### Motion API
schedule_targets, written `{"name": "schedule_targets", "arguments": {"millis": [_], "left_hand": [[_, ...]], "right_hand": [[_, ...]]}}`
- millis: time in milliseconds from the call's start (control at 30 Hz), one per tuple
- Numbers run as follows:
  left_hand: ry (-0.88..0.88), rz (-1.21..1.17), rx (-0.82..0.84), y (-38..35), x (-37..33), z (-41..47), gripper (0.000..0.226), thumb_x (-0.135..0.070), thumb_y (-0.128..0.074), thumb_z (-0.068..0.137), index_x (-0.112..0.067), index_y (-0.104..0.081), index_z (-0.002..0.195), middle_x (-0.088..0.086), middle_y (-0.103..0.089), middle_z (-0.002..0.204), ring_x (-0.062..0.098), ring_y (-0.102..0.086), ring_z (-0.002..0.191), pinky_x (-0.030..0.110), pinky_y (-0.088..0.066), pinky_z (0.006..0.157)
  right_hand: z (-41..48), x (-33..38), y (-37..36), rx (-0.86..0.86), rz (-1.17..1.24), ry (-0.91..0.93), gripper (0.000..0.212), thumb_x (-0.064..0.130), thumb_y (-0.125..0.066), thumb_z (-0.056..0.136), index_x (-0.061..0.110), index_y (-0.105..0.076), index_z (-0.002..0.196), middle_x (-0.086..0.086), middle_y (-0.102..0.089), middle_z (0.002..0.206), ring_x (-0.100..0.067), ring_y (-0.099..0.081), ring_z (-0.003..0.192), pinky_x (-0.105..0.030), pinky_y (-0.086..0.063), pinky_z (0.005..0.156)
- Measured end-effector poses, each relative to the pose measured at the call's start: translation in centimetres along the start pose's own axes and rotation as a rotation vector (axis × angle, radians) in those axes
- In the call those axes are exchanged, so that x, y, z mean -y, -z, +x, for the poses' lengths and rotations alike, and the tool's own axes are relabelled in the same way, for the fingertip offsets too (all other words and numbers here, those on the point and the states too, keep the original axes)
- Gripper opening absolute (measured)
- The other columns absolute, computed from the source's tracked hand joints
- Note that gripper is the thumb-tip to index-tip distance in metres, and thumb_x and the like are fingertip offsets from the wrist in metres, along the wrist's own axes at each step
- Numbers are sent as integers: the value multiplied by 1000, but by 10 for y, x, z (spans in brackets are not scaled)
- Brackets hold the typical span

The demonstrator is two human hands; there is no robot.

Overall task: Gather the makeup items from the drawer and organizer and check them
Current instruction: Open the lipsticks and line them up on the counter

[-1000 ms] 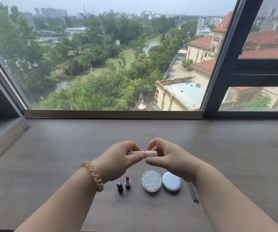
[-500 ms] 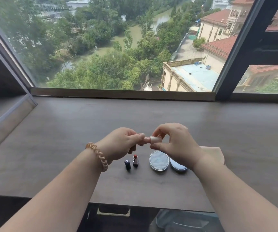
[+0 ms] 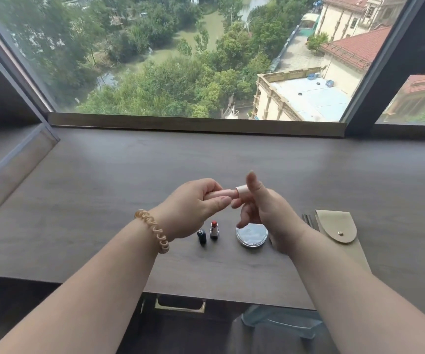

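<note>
My left hand point(image 3: 193, 208) grips the body of a pale pink tube point(image 3: 219, 194) above the dark wooden desk point(image 3: 98, 200). My right hand point(image 3: 270, 215) pinches the tube's cap point(image 3: 242, 191), with its index finger raised. Below the hands, an open red lipstick point(image 3: 214, 229) stands upright beside its dark cap point(image 3: 201, 236). A round clear compact point(image 3: 251, 237) lies to their right, partly under my right hand. Whether the tube's cap is off I cannot tell.
A beige snap pouch point(image 3: 336, 228) lies at the right with thin dark pencils point(image 3: 307, 219) beside it. A drawer handle point(image 3: 179, 306) shows under the desk's front edge. The window sill point(image 3: 196, 125) bounds the desk at the back, and a glass panel point(image 3: 14, 154) at the left.
The view has tilted down and the hands appear higher over the desk. My right index finger has lifted off the tube. The beige pouch has come into view.
</note>
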State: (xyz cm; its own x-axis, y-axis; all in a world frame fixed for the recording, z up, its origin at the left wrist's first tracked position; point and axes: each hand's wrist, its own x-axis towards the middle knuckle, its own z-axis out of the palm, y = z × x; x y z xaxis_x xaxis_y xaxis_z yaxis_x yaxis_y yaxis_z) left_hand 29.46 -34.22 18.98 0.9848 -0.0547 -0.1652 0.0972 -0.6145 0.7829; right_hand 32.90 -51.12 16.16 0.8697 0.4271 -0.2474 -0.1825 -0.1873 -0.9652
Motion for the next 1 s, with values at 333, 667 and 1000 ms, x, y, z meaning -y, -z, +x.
{"name": "schedule_targets", "arguments": {"millis": [333, 667, 1000], "left_hand": [[114, 119, 57, 7, 22, 1, 33, -52, -61, 83, -20, -68, 83, -9, -46, 58, 6, -38, 47, 18, -30, 43], [307, -651, -205, -10, 78, -5, 40, -55, -63, 78, -16, -65, 90, -5, -52, 61, 9, -45, 54, 25, -35, 59], [170, -647, -361, -79, 105, -18, 7, -16, -62, 85, -12, -56, 82, 10, -68, 68, 26, -62, 66, 44, -53, 72]], "right_hand": [[5, -7, 21, 39, -264, 71, 15, 18, -78, 74, 12, -67, 83, -1, -68, 70, -10, -61, 65, -28, -48, 68], [7, -72, 33, -130, 115, -132, 24, 30, -70, 81, 15, -68, 100, 1, -67, 77, -12, -59, 76, -23, -42, 74], [36, -116, -3, -250, -286, 26, 19, 28, -71, 71, 29, -52, 72, 14, -64, 74, -18, -58, 83, -35, -44, 75]]}}
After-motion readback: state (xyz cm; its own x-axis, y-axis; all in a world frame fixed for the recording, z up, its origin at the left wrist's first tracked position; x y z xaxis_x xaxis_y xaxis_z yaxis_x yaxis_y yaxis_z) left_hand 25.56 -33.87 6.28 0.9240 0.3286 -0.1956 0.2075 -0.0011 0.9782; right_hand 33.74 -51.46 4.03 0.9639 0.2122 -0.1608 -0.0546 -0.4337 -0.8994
